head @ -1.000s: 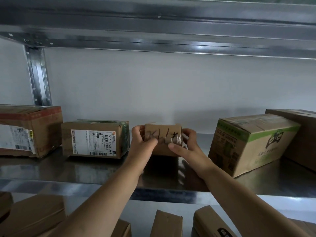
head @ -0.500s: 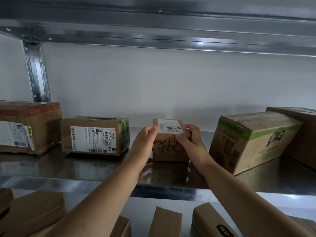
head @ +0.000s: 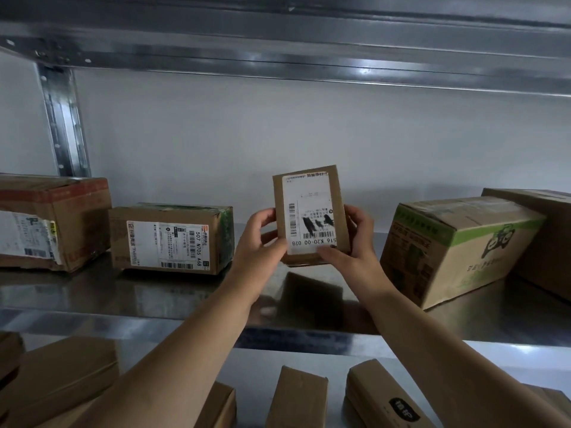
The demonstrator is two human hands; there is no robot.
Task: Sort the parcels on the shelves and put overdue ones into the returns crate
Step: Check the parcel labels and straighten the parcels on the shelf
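Left hand [head: 261, 242], right hand [head: 352, 242] grip small parcel [head: 310, 213] upright; label blurred, possibly inverted.

We read this as a parcel storeroom or pickup depot. Galvanised steel shelving [head: 185, 301] with a perforated upright [head: 63, 125] at 10 o'clock carries brown cardboard cartons bearing white barcoded shipping labels [head: 168, 240] at 9 o'clock; further plain cardboard boxes [head: 296, 396] fill the tier at 6 o'clock.

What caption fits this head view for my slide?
Both hands, left hand and right hand, hold a small parcel label-forward above the steel shelf.
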